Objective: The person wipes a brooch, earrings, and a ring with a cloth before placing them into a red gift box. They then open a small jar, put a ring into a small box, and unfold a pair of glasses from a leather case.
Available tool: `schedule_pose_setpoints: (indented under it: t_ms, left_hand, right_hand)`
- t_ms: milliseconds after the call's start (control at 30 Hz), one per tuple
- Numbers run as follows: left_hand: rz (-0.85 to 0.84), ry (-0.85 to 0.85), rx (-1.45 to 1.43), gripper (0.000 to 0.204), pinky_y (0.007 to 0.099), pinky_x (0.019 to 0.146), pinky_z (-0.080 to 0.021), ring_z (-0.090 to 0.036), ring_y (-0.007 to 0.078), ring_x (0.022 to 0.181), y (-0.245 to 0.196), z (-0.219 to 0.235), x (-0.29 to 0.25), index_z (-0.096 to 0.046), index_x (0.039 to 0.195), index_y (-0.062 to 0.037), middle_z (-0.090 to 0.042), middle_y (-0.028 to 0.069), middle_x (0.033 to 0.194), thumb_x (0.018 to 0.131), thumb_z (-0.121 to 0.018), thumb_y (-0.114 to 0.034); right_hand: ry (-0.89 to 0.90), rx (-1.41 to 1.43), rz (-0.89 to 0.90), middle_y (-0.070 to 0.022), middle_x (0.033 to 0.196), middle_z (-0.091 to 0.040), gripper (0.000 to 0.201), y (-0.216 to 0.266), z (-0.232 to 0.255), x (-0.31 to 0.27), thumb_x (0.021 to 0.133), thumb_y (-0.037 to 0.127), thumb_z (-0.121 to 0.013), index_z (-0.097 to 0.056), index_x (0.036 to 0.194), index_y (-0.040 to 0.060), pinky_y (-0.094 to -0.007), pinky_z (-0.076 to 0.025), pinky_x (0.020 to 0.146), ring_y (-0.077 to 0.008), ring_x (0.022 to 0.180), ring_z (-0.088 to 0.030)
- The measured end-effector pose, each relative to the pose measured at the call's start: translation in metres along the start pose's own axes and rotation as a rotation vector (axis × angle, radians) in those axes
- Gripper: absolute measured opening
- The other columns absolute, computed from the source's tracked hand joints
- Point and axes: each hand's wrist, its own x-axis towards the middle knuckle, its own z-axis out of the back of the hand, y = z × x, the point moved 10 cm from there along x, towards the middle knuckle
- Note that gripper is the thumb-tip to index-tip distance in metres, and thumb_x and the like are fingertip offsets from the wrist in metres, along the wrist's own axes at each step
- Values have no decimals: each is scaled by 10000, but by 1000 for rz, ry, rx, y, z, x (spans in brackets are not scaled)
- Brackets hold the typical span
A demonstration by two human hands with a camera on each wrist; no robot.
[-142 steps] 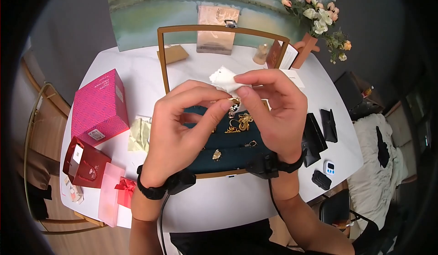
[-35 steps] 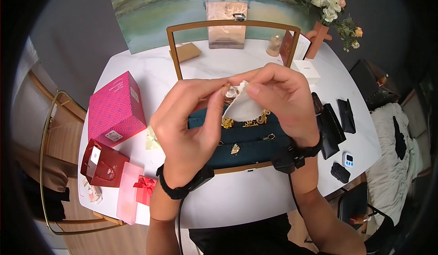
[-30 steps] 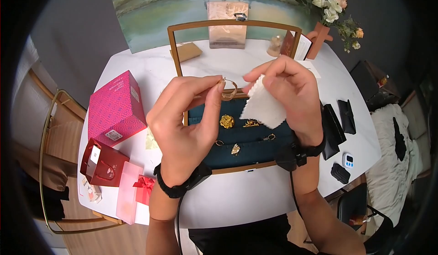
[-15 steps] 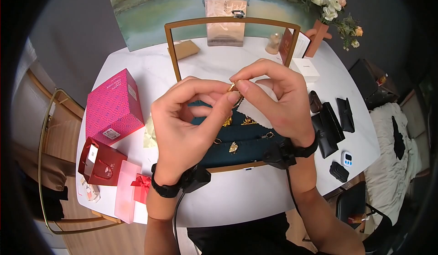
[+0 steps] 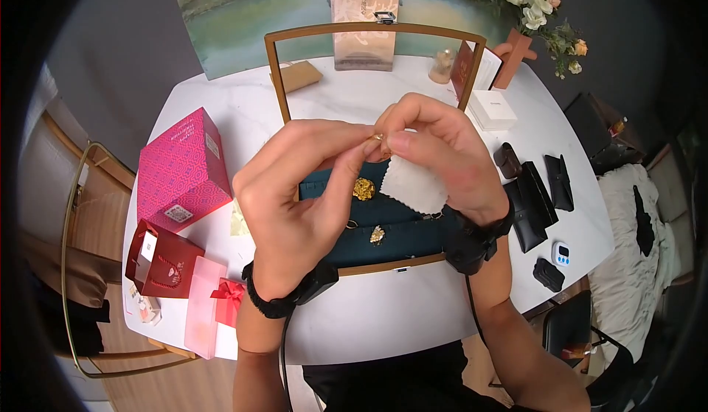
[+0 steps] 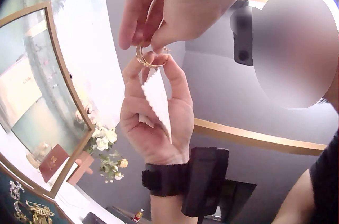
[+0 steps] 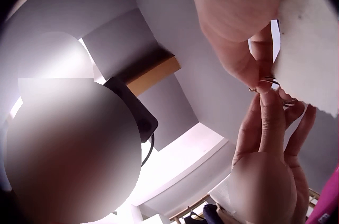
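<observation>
In the head view my two hands meet above a jewellery box with dark teal lining (image 5: 413, 241) and a raised, wood-framed lid (image 5: 324, 34). My left hand (image 5: 295, 183) pinches a small gold hoop (image 6: 153, 66) between thumb and fingertips. The right hand (image 5: 446, 147) touches the same hoop with thumb and fingertips. From that hand hangs a white cloth (image 5: 414, 185) with a zigzag edge, partly tucked into the palm. A round gold piece (image 5: 363, 189) and a leaf-like gold piece (image 5: 377, 235) lie in the box. The hands cover part of it.
A pink box (image 5: 184, 165), a red bag (image 5: 162, 261) and a pink case with a red bow (image 5: 228, 301) stand at left. Black cases (image 5: 532, 209), a small timer (image 5: 561, 254) and a white box (image 5: 493, 110) lie at right. Behind is a flower vase (image 5: 514, 58).
Earlier, the right hand drew away with the cloth, showing the hoop in the left fingers. Both hands have since come together at the hoop, the cloth hanging lower now.
</observation>
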Motion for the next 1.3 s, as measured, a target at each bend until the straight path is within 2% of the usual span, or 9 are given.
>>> schedule_pose_setpoints:
  t_ms: [67, 367, 633, 900, 967, 1100, 1167, 1200, 1300]
  left_hand:
    - [19, -8, -36, 116, 250, 670, -593, -676, 137, 785, 1, 0, 0, -716, 939, 16, -701, 97, 881, 828, -713, 49]
    - [131, 55, -174, 93, 243, 666, -592, -668, 147, 792, 4, -11, -1, -686, 941, 43, -664, 103, 888, 849, -700, 40]
    - [265, -63, -289, 58, 235, 666, -593, -673, 136, 760, 20, -11, -9, -680, 910, 58, -660, 101, 874, 852, -688, 56]
    - [179, -58, -65, 72, 226, 664, -581, -668, 131, 769, 16, -5, -5, -676, 914, 60, -656, 92, 848, 845, -696, 59]
    - [150, -57, -27, 75, 224, 663, -578, -666, 129, 768, 13, -3, -2, -677, 917, 59, -655, 87, 835, 845, -698, 57]
    - [360, -25, -283, 112, 226, 659, -575, -655, 117, 766, 31, -5, -8, -679, 950, 67, -677, 92, 859, 854, -715, 23]
    - [490, 25, -478, 177, 242, 659, -593, -660, 114, 776, 42, -13, -12, -666, 1002, 87, -692, 111, 907, 874, -719, -23]
    - [499, 32, -484, 177, 242, 659, -593, -660, 114, 776, 42, -13, -13, -666, 1002, 87, -692, 111, 907, 874, -719, -23]
    - [607, 90, -559, 158, 303, 626, -613, -667, 129, 691, 50, -20, -16, -671, 1016, 38, -670, 78, 788, 923, -672, -89]
  right_hand:
    - [11, 64, -62, -63, 946, -666, 108, -6, 0, -1, 928, 83, -625, -630, 969, -17, -276, -495, 869, -133, 925, -634]
    - [-7, 23, -9, -43, 873, -641, 83, 3, -5, -3, 937, 80, -601, -603, 914, -1, -252, -494, 811, -106, 874, -617]
    - [-34, -17, 52, -33, 854, -620, 105, 2, -3, 2, 953, 90, -582, -593, 921, -9, -253, -490, 768, -92, 832, -591]
    - [-180, -116, 101, -36, 878, -640, 88, -1, 3, 2, 918, 60, -621, -621, 912, -28, -259, -493, 785, -88, 846, -593]
    - [-245, -257, 220, -42, 905, -655, 93, 14, 4, 0, 901, 49, -642, -636, 934, -37, -260, -491, 800, -93, 867, -604]
    - [-264, -301, 223, -45, 886, -672, 90, 12, 10, 0, 880, 42, -660, -654, 932, -32, -264, -492, 794, -101, 857, -618]
    - [-259, -600, 469, -63, 834, -670, 74, 32, 5, -3, 845, 40, -685, -671, 906, 1, -280, -501, 727, -153, 776, -639]
    - [-266, -602, 459, -63, 834, -670, 74, 32, 6, -5, 845, 40, -685, -671, 906, 1, -280, -501, 727, -153, 776, -639]
    - [-306, -970, 703, -70, 790, -634, 101, 51, -14, -15, 788, 38, -709, -677, 882, 55, -304, -493, 592, -249, 677, -616]
